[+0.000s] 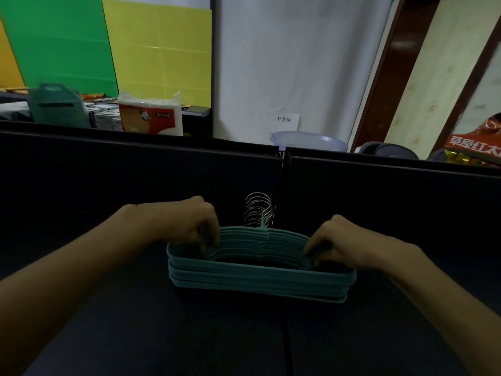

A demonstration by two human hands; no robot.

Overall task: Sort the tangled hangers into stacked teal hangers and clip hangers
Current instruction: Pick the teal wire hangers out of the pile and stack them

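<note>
A stack of several teal hangers lies on the dark table, bottom bars toward me. Their metal hooks bunch together at the far side, pointing up against the dark partition. My left hand curls its fingers over the stack's left shoulder. On the right shoulder, my right hand grips the hangers with bent fingers. No clip hangers are visible.
A dark partition runs across the far edge of the table. Behind it stand a tissue pack, a teal holder, a pale plastic basin and a red snack bag.
</note>
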